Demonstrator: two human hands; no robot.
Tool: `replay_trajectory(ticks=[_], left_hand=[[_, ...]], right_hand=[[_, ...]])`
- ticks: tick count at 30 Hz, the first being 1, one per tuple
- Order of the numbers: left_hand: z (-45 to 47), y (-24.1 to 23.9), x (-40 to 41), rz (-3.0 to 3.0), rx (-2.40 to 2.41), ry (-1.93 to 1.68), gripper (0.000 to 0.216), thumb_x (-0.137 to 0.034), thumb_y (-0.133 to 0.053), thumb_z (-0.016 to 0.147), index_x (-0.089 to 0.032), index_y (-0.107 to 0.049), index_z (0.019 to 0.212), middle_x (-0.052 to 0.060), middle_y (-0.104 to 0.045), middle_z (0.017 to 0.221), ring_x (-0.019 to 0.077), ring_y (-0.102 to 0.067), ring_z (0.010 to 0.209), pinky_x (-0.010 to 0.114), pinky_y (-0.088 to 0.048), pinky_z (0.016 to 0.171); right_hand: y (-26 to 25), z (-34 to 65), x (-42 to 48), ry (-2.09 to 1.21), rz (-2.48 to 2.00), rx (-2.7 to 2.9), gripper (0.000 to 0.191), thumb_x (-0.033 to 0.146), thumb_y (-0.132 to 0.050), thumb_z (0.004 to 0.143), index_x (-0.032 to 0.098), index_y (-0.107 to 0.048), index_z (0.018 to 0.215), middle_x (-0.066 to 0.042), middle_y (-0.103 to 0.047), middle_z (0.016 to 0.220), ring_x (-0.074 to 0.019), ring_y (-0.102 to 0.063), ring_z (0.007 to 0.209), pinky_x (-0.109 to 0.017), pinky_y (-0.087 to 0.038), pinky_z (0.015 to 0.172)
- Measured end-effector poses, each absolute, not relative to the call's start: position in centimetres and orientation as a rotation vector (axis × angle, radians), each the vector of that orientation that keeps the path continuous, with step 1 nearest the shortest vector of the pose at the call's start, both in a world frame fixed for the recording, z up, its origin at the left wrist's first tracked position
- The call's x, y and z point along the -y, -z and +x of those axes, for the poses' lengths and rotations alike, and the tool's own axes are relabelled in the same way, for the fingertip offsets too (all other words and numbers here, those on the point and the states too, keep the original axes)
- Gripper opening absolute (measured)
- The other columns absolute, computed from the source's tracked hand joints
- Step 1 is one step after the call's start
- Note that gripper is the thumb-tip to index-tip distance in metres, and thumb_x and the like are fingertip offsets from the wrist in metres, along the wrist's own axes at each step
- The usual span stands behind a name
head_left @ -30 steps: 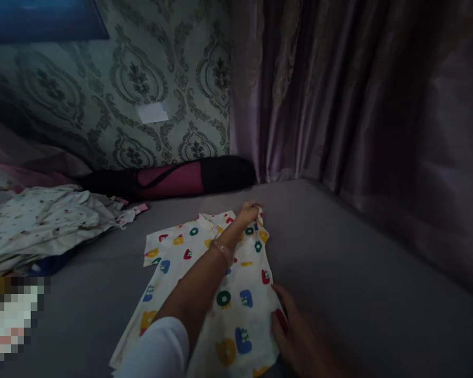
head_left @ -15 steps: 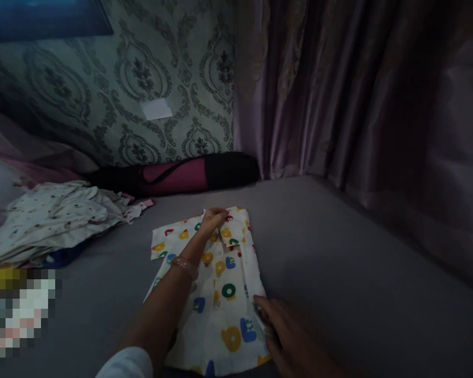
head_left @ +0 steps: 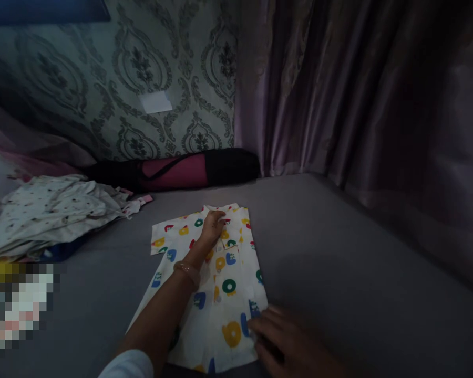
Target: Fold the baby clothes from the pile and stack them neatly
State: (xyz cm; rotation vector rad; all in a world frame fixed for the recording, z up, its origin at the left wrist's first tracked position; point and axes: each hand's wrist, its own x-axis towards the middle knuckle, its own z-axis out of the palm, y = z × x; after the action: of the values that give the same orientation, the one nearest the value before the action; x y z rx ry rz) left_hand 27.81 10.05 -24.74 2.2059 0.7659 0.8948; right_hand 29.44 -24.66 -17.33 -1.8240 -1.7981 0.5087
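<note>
A white short-sleeved shirt [head_left: 199,325] with colourful letter-like prints lies front up, collar away from me. Its left sleeve is spread out; the right one is folded inward over the chest. My left hand [head_left: 214,227], with a bangle on the wrist, is on the upper front below the collar. Its fingers are bent together on the fabric, their tips partly hidden. Near the lower right edge is my right hand [head_left: 286,336], somewhat blurred, its thumb and fingers apart over the cloth.
The shirt lies on a grey bed sheet [head_left: 331,257]. Crumpled patterned clothes [head_left: 63,210] are piled at the left. A long black and pink bag [head_left: 177,172] lies along the patterned wall [head_left: 142,63]. Purple curtains [head_left: 284,115] hang at the right.
The shirt's right side, raised at its edge before, now lies flatter. My right hand has moved slightly down and left and loosened from that edge. My left hand stays near the collar.
</note>
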Motion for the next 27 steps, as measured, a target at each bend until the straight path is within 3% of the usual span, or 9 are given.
replay_trajectory(ticks=[6, 9, 11, 14, 18, 23, 27], left_hand=[[26.8, 20.5, -7.7, 2.573, -0.798, -0.812, 0.023, -0.015, -0.053, 0.080, -0.015, -0.062, 0.101, 0.014, -0.053, 0.120, 0.0278, -0.051, 0.113, 0.048, -0.041, 0.098], [25.1, 17.7, -3.4, 2.775, -0.550, -0.529, 0.027, -0.022, -0.050, 0.086, -0.015, -0.061, 0.110, 0.015, -0.057, 0.121, 0.0274, -0.052, 0.116, 0.045, -0.041, 0.100], [23.2, 16.7, 0.4, 2.807, -0.303, -0.366, 0.028, -0.028, -0.047, 0.089, -0.016, -0.061, 0.111, 0.014, -0.060, 0.118, 0.0252, -0.055, 0.115, 0.041, -0.043, 0.100], [20.0, 17.2, 5.7, 2.809, -0.164, -0.235, 0.046, -0.038, -0.045, 0.091, -0.014, -0.049, 0.131, 0.016, -0.051, 0.137, 0.0272, -0.043, 0.130, 0.043, -0.037, 0.107], [16.8, 19.7, 9.9, 2.805, -0.297, -0.152, 0.059, -0.046, -0.045, 0.091, -0.017, -0.039, 0.141, 0.014, -0.035, 0.150, 0.0278, -0.031, 0.139, 0.046, -0.033, 0.111], [15.6, 22.2, 11.7, 2.882, -0.321, -0.192, 0.065, -0.045, -0.048, 0.090, -0.015, -0.032, 0.146, 0.015, -0.032, 0.150, 0.0287, -0.032, 0.138, 0.046, -0.034, 0.110], [15.5, 22.5, 12.4, 2.968, -0.304, -0.250, 0.061, -0.043, -0.045, 0.092, -0.022, -0.028, 0.147, 0.013, -0.031, 0.151, 0.0292, -0.031, 0.138, 0.048, -0.033, 0.110]], right_hand=[[16.5, 30.1, 25.0, -0.728, -1.654, 1.605, 0.019, 0.023, -0.051, 0.088, 0.022, -0.068, 0.096, -0.002, -0.070, 0.093, -0.0130, -0.064, 0.088, -0.023, -0.048, 0.082], [16.3, 32.6, 23.4, -0.728, -1.659, 1.493, 0.026, 0.031, -0.044, 0.094, 0.023, -0.069, 0.096, -0.001, -0.070, 0.092, -0.0129, -0.064, 0.084, -0.023, -0.049, 0.078], [16.5, 35.1, 20.9, -0.613, -1.677, 1.470, 0.029, 0.035, -0.042, 0.095, 0.024, -0.067, 0.103, -0.002, -0.070, 0.098, -0.0152, -0.064, 0.092, -0.027, -0.049, 0.084], [17.6, 38.7, 15.8, -0.379, -1.697, 1.534, 0.037, 0.035, -0.036, 0.095, 0.020, -0.064, 0.113, -0.007, -0.067, 0.114, -0.0181, -0.060, 0.108, -0.032, -0.044, 0.097], [20.0, 40.4, 9.3, -0.218, -1.915, 1.682, 0.049, 0.030, -0.026, 0.095, 0.012, -0.054, 0.130, -0.013, -0.051, 0.138, -0.0187, -0.045, 0.129, -0.034, -0.032, 0.109], [21.7, 39.1, 5.4, -0.217, -2.230, 1.774, 0.059, 0.037, -0.023, 0.096, 0.003, -0.036, 0.143, -0.017, -0.029, 0.152, -0.0252, -0.023, 0.141, -0.042, -0.018, 0.114], [22.2, 38.9, 4.2, -0.209, -2.362, 1.706, 0.067, 0.045, -0.020, 0.096, 0.001, -0.026, 0.146, -0.019, -0.021, 0.154, -0.0277, -0.016, 0.143, -0.046, -0.012, 0.114]])
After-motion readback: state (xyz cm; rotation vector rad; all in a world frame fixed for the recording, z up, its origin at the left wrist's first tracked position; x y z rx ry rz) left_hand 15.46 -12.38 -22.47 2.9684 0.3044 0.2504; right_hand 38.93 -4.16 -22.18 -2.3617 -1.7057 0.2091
